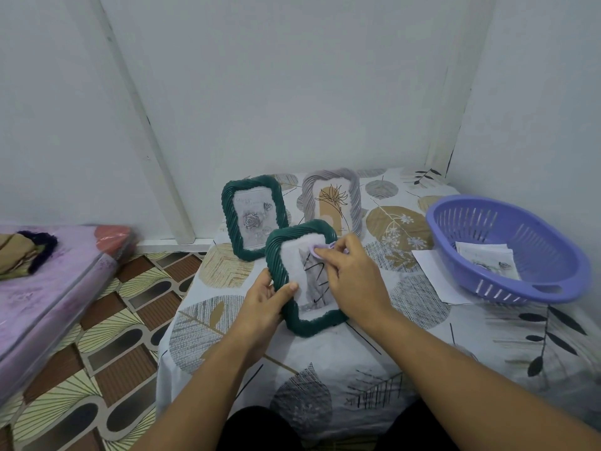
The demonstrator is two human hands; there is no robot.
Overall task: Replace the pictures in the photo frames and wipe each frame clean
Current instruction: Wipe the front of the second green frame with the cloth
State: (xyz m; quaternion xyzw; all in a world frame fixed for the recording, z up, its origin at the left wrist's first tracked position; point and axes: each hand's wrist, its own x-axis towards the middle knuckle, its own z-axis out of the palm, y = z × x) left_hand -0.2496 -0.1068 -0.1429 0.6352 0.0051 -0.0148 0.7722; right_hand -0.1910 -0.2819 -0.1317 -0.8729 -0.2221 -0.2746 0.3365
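Observation:
My left hand (265, 296) grips the left edge of a dark green twisted-rim photo frame (294, 315), tilted up above the table. Against the frame's glass near its top, my right hand (349, 275) presses a small lilac cloth (320, 248). The picture inside shows grey and black lines. Behind it a second green frame (232, 216) with a rose picture stands upright. Next to that, a grey frame (356, 193) with a beige leaf picture stands on the right.
The table is covered with a leaf-print cloth (422, 336). A purple plastic basket (533, 288) at the right holds loose pictures (487, 260), and white paper (432, 271) lies under its edge. A pink mattress (48, 288) lies on the patterned floor at left. White walls stand close behind.

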